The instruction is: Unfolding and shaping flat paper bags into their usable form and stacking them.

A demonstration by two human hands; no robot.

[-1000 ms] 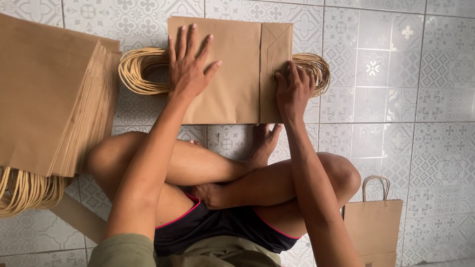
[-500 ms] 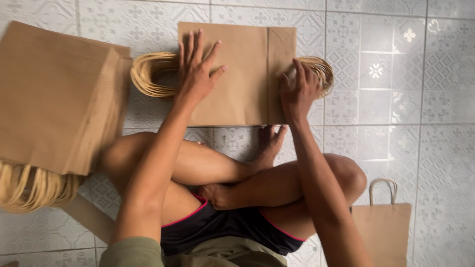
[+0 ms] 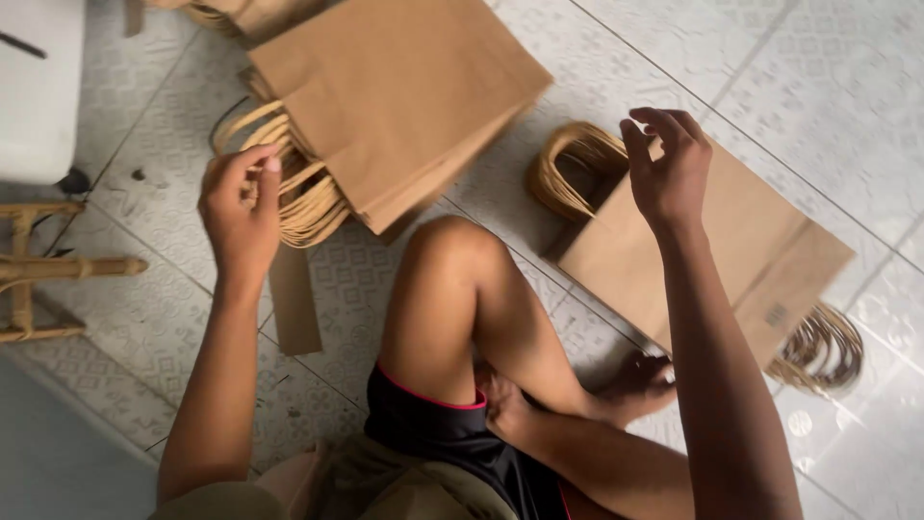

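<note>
Since the earlier frame my view has swung to the left and both hands have come up off the flat bag they were pressing. My left hand now hangs over the handles of the stack of brown paper bags, fingers curled loosely inward with thumb and fingertips near each other; I cannot tell whether it is pinching a handle loop or only hovering just above one. The looped twine handles of that stack fan out right beneath it, pale tan against the floor.

My right hand is lifted above the near edge of the flat paper bag, fingers bent and slightly apart, holding nothing that I can see. That bag lies flat on the patterned tile floor, to the right of my raised knee, with one bundle of handles at its upper left end and another poking out at its lower right end.

Further out, a narrow strip of brown card lies on the tiles below the left hand. A piece of bamboo furniture stands at the left edge, and a white box-like object sits in the upper left corner. My legs are crossed, one foot resting on the tiles by the flat bag's near edge.
</note>
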